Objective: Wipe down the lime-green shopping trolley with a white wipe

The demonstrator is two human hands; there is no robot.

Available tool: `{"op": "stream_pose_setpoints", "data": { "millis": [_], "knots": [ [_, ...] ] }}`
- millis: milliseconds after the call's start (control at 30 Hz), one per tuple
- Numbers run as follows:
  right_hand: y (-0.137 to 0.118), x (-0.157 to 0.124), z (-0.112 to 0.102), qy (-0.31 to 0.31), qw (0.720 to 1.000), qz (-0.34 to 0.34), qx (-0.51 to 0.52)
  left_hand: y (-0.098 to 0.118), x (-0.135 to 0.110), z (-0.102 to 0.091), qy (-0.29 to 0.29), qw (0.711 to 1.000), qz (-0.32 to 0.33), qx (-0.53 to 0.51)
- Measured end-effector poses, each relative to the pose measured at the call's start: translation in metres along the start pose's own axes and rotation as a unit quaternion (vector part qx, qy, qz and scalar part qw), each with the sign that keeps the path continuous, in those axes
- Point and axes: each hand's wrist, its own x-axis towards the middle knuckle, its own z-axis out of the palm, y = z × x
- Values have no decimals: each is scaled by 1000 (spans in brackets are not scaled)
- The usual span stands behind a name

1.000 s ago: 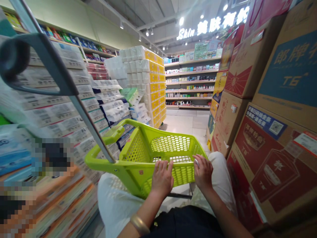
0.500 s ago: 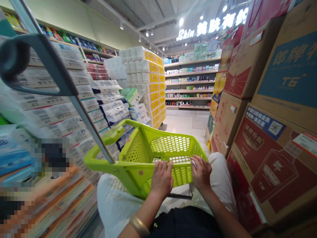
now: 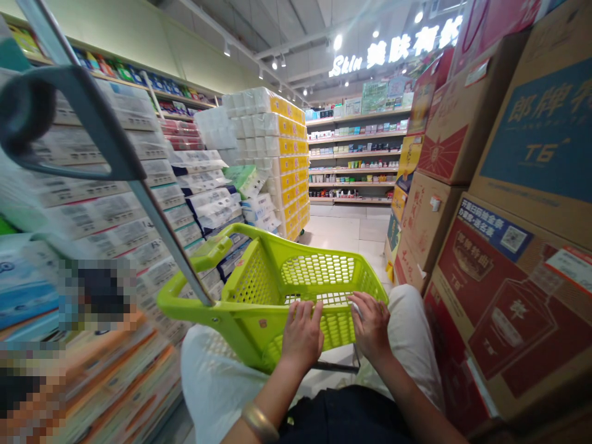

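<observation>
A pale tiled shop floor (image 3: 345, 231) is flanked by stacked paper packs (image 3: 293, 169) and cartons (image 3: 513, 290). On it a lime-green shopping trolley (image 3: 256, 314) is stood, its near rim touched by the loosely curled left hand (image 3: 301, 333) and right hand (image 3: 374, 324); whether it is gripped cannot be told. "Skin 美肤有" is lit on a sign (image 3: 388, 49); "郎牌特曲" and "T6" are printed on the cartons.
</observation>
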Motion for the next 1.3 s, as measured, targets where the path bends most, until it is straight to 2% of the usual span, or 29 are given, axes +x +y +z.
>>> {"op": "stream_pose_setpoints", "data": {
  "millis": [67, 133, 400, 700, 1300],
  "knots": [
    [6, 1, -1, 25, 999, 45, -14, 0, 0, 0, -3, 1000, 0, -4],
    [8, 2, -2, 35, 997, 59, -23, 0, 0, -1, -6, 1000, -2, -5],
    [-10, -3, 0, -16, 999, -29, 21, 0, 0, -1, -1, 1000, 7, 0],
    [5, 3, -5, 30, 999, 43, -11, -2, -1, -1, 0, 1000, 12, 1],
    [-8, -8, -2, 7, 999, 26, -20, -5, -2, 0, 22, 999, 31, -3]
  ]
}}
